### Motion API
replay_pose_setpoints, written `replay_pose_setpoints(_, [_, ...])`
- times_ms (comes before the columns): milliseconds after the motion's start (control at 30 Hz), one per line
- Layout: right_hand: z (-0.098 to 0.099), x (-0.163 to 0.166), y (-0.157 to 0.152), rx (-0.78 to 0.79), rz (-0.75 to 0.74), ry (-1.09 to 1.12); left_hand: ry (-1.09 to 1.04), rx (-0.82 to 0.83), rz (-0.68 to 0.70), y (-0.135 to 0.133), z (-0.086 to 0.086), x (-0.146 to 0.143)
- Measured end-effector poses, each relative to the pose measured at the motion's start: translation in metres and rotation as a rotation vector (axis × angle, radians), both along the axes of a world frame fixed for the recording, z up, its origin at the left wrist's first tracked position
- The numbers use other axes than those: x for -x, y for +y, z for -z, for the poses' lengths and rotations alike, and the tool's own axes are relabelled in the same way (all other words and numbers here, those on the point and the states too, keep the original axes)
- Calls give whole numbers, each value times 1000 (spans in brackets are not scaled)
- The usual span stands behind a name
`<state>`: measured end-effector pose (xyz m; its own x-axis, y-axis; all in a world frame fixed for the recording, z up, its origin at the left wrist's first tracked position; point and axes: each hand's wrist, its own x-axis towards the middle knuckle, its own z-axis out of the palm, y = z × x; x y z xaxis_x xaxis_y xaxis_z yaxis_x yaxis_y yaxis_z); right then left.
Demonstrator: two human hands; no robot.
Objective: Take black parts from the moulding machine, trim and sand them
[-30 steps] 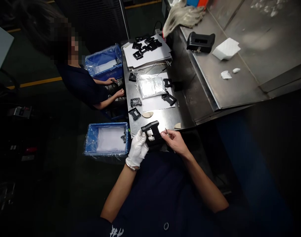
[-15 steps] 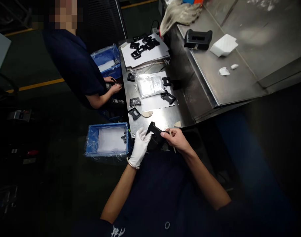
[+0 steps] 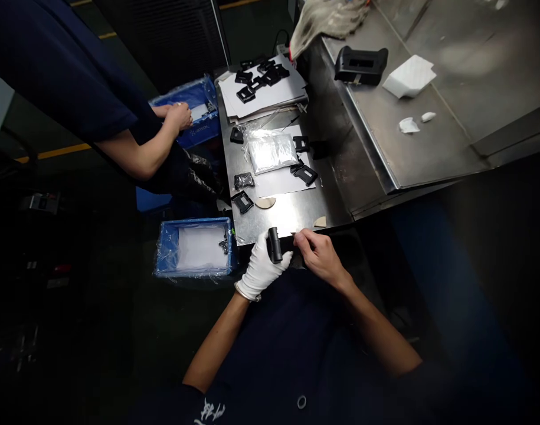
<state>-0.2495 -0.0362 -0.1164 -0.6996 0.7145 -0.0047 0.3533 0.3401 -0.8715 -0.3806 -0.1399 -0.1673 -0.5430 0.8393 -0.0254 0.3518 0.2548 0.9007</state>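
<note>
My left hand (image 3: 261, 268), in a white glove, is closed around a black plastic part (image 3: 275, 245) near the table's front edge. That part stands on end, turned so its narrow rounded side faces up. My bare right hand (image 3: 318, 254) is just to the right, fingers pinched. A small dark tip (image 3: 293, 234) pokes out from its fingertips toward the black part; the rest of the slim pen-shaped tool is hidden in the hand. Between the tip and the part a small gap shows.
On the metal table (image 3: 291, 217) lie a clear plastic bag (image 3: 273, 152), several black parts (image 3: 305, 174) and tan discs (image 3: 265, 203). Blue bins (image 3: 194, 275) stand at left, near a co-worker's arm (image 3: 139, 156). A raised metal bench (image 3: 447, 147) at right holds a larger black piece (image 3: 360, 66).
The black part has gone from both hands to my left hand alone and has been turned on end. My right hand has released it. The co-worker has leaned forward, hands over the far bin.
</note>
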Motion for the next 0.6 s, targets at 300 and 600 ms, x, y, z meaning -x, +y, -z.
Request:
replay_pose_setpoints(300, [-5,-2,-25,-430,-105,-93,-332,-151,-40,0,-2,13])
replay_pose_setpoints(600, [-3,0,-20,-577,-102,-162,-283,-95,9,1,-10,12])
